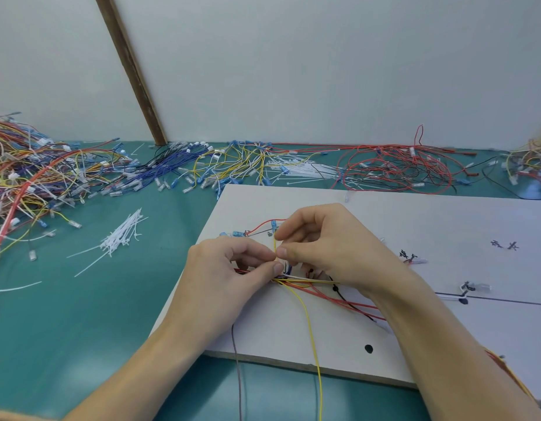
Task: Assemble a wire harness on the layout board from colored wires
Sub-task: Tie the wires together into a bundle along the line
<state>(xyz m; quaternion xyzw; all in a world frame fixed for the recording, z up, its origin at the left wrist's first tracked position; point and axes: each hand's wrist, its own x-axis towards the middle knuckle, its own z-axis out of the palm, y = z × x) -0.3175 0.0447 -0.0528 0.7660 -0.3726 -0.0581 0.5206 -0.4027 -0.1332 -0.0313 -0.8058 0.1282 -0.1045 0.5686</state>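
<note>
Pinching a thin yellow wire [308, 317] between thumb and forefinger, the left hand [229, 268] and right hand [327, 244] meet at the centre of the frame, each grip closed on the same strand where it joins a bundle of red wires [333, 297] on the layout board [445, 226]. The yellow wire trails off the board's near edge toward the bottom of the frame, beside a grey wire [237, 375]. The board is a flat, matte white panel with a raw, pale edge; small black handwritten marks [503, 246] sit at its right, too small to read, and a black dot [368, 348] lies near its front edge. A blue connector [274, 223] with a red lead sits just above the fingers. The board rests on a smooth teal table [81, 314]. At mid left, a loose sheaf of white cable ties [123, 235] lies well apart from the board. Beyond it, at the far left, rises a tangled pile of mixed wires [29, 177]. Along the white wall, across the upper middle of the frame, sprawl blue wires [169, 164], yellow wires [236, 159] and looped red wires [396, 168], many tipped with clear or blue plastic terminals.
</note>
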